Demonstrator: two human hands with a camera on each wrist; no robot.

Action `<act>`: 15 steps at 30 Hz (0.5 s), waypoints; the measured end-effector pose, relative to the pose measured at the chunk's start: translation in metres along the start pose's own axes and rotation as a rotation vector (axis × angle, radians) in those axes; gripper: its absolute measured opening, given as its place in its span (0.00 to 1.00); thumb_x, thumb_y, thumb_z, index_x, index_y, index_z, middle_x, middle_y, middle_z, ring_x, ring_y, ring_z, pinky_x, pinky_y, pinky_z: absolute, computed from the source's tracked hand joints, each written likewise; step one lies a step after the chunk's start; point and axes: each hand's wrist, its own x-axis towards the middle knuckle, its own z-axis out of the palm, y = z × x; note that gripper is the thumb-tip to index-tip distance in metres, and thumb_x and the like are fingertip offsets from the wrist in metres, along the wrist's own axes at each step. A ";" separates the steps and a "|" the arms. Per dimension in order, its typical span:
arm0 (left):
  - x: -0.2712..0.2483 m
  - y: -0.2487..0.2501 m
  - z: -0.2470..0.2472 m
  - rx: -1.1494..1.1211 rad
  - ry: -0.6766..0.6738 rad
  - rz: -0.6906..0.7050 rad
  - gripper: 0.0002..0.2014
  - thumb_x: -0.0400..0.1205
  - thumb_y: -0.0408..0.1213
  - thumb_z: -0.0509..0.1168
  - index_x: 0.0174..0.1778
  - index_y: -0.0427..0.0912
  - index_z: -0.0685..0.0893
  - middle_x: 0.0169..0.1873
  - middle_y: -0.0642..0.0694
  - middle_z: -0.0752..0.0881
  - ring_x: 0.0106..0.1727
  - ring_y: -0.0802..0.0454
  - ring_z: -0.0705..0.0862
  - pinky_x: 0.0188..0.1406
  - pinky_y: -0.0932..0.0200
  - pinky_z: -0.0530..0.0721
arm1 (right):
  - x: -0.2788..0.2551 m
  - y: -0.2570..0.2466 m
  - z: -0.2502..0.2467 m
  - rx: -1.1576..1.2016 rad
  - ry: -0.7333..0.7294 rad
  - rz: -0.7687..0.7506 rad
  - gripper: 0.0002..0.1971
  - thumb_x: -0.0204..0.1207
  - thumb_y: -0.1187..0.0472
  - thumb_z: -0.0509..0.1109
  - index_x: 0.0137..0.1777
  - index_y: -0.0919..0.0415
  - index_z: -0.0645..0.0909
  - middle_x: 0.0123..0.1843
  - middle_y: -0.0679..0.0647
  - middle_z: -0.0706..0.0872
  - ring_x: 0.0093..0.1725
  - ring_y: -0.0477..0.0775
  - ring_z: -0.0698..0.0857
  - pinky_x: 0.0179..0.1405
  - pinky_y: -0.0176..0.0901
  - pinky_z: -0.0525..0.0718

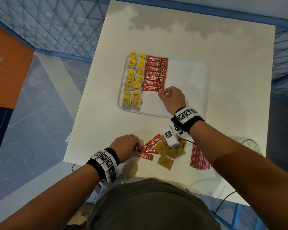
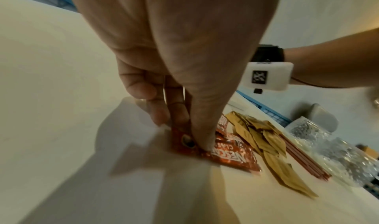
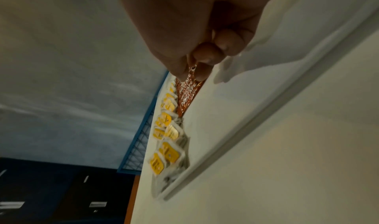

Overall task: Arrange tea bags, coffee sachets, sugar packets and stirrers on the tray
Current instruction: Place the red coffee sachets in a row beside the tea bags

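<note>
I log tea bags (image 1: 133, 82) and seven sachets (image 1: 155, 74) placed on tray (image 1: 204, 90). Right hand (image 1: 173, 98) pinches the nearest one; left hand (image 1: 127, 146) pinches a loose sachet (image 1: 145, 156). Sugar (image 1: 170, 151) and stirrers (image 1: 199, 157) not yet on the tray.

Bare forearms wear black wristbands (image 1: 188, 119) ringed with black-and-white marker tags, plus a dark olive shirt (image 1: 150, 205).
</note>
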 end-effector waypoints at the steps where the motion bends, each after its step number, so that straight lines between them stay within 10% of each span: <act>1: 0.000 -0.001 0.001 -0.022 0.012 -0.017 0.10 0.79 0.50 0.73 0.53 0.52 0.85 0.45 0.56 0.83 0.46 0.56 0.82 0.50 0.57 0.85 | -0.007 0.002 0.000 0.005 -0.020 -0.014 0.10 0.78 0.46 0.76 0.49 0.52 0.83 0.43 0.48 0.90 0.43 0.49 0.88 0.44 0.43 0.85; 8: 0.003 -0.009 -0.001 -0.247 0.057 -0.129 0.06 0.80 0.36 0.72 0.50 0.50 0.86 0.42 0.54 0.90 0.43 0.55 0.87 0.50 0.55 0.86 | -0.056 0.014 0.001 -0.041 -0.166 -0.120 0.08 0.78 0.46 0.76 0.47 0.49 0.86 0.43 0.42 0.87 0.43 0.39 0.84 0.40 0.33 0.77; 15: 0.002 -0.019 -0.020 -0.479 0.219 -0.238 0.13 0.80 0.35 0.71 0.38 0.62 0.84 0.37 0.63 0.88 0.41 0.66 0.85 0.40 0.74 0.75 | -0.083 0.032 0.004 -0.035 -0.309 -0.147 0.06 0.78 0.48 0.76 0.50 0.48 0.89 0.45 0.41 0.89 0.47 0.37 0.86 0.48 0.36 0.82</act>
